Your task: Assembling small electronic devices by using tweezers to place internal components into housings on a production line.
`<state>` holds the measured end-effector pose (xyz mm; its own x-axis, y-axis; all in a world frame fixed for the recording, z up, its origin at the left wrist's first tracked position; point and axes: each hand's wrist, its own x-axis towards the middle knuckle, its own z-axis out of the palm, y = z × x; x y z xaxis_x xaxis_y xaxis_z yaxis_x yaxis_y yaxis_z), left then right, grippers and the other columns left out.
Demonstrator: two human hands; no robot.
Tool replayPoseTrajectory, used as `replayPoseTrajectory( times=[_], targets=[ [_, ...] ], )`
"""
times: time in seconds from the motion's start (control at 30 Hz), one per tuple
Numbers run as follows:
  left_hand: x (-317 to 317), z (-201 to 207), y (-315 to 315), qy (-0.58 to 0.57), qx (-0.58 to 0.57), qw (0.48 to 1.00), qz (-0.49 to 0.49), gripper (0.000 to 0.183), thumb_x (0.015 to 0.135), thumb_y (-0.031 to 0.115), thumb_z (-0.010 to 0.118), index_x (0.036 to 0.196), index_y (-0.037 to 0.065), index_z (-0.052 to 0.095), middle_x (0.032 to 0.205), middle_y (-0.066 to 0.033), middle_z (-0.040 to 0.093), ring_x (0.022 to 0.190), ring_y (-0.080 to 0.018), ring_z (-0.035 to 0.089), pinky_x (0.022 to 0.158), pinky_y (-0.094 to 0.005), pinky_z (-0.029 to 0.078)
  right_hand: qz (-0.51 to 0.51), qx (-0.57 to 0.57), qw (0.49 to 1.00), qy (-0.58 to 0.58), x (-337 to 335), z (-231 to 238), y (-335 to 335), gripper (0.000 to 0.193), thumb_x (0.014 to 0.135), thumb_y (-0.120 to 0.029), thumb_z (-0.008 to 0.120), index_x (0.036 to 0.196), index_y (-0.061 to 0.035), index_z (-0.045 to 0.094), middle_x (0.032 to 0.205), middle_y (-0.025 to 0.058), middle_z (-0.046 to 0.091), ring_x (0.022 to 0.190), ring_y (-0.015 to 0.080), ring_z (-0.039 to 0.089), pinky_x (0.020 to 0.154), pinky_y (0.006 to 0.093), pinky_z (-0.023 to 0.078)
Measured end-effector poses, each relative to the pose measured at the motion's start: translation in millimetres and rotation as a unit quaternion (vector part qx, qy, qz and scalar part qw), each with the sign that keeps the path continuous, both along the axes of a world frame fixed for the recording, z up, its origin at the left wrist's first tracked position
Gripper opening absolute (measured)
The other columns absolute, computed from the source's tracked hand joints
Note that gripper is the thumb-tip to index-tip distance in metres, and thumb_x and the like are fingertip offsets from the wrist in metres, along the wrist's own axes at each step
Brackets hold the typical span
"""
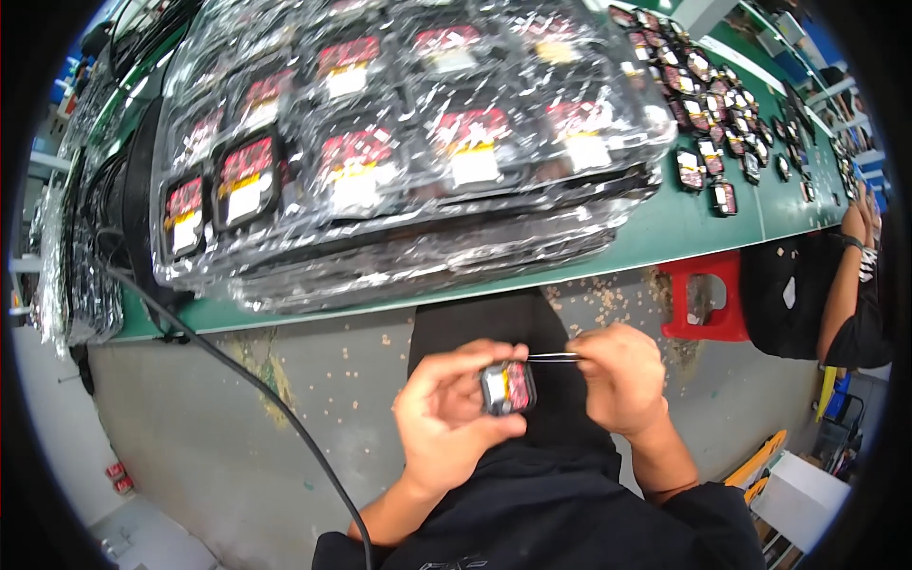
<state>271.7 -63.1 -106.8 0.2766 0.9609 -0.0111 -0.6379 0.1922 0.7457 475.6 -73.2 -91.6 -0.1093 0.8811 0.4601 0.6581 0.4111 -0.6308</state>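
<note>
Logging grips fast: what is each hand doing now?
Left hand: closed on small black device.
Right hand: pinching tweezers.

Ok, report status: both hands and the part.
Left hand grips small black rectangular module with red-and-white label. Right hand holds thin metal tweezers at its top edge. Nothing between hands.

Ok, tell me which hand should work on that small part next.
Right, probably. The right hand already pinches thin tweezers whose tips point at the small part's top edge. The left hand is wrapped around the part, holding it up over the lap, so it is busy as the support.
</note>
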Motion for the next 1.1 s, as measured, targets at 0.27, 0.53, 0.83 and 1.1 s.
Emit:
replayPoseTrajectory(
  times=[0.27,0.53,0.83,1.1],
  targets=[
    [-18.0,62.2,29.9,0.186,0.326,0.92,0.109,0.057,0.064,0.003,0.095,0.104,0.008,0.055,0.122,-0.022,0.053,0.113,-0.0416,0.066,0.099,-0.0486,0.058,-0.444,-0.003,0.88,-0.168,86.9,27.3,45.7,0.031,0.098,-0.02,0.062,0.12,0.0017,0.061,0.118,0.0201,0.057,0.099,0.0366,0.062,0.085,0.0416,0.052],
    [-11.1,125.8,96.9,0.485,0.484,0.665,0.298,0.041,0.07,0.002,0.089,0.097,0.004,0.058,0.117,-0.0217,0.064,0.106,-0.0339,0.066,0.092,-0.0421,0.054,-0.451,-0.056,0.881,-0.129,98.4,22.7,40.2,0.027,0.094,-0.018,0.069,0.112,0.0006,0.061,0.108,0.0136,0.062,0.095,0.0309,0.064,0.084,0.041,0.051],
    [-12.0,129.0,127.6,0.625,0.387,0.628,0.255,0.025,0.075,0.008,0.085,0.094,-0.001,0.072,0.103,-0.014,0.071,0.104,-0.0297,0.067,0.091,-0.0378,0.051,-0.43,-0.055,0.898,-0.077,96.6,20.8,32.5,0.026,0.092,-0.012,0.069,0.113,0.0013,0.06,0.113,0.0162,0.061,0.097,0.0325,0.062,0.088,0.0403,0.05],
    [-15.9,119.7,118.0,0.695,0.448,0.516,0.223,0.046,0.083,0.018,0.079,0.123,0.0,0.067,0.122,-0.0147,0.07,0.123,-0.0364,0.061,0.103,-0.0439,0.046,-0.429,-0.026,0.901,-0.065,101.0,16.1,32.0,0.027,0.092,-0.011,0.069,0.113,0.0018,0.06,0.114,0.0161,0.061,0.098,0.0325,0.062,0.089,0.0405,0.049]
  ],
)
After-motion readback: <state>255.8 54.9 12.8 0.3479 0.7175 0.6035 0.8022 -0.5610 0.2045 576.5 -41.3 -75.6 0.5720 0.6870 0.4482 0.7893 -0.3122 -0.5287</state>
